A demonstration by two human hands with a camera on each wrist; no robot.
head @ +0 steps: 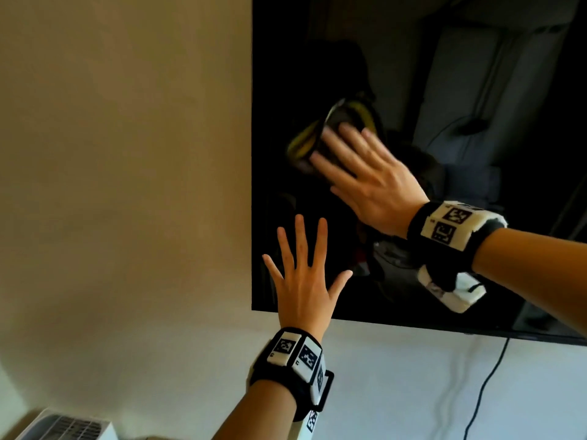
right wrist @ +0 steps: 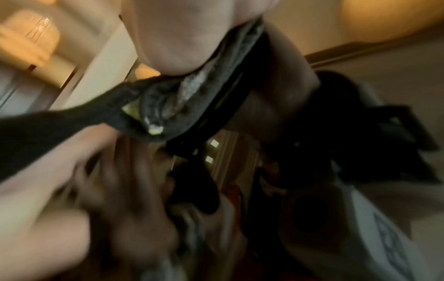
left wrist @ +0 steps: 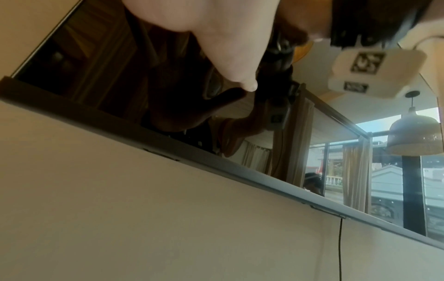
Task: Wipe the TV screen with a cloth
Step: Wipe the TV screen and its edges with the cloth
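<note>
Right hand (head: 368,188) presses cloth (head: 306,139) on screen (head: 476,90); left hand (head: 303,281) spread.

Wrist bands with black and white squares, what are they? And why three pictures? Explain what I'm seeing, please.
There is no machine here, only a person's two bare hands. The left wristband and right wristband each carry printed markers and a small camera. The large picture comes from a camera on the person's head. The other two look along each hand from the wrist, and the right one is blurred. The right hand presses a dark cloth with a yellow edge flat against a black television screen on the wall. The left hand is open with its fingers spread at the screen's lower left corner, and it holds nothing. A cable hangs below the screen, and a white appliance sits at the bottom left.
</note>
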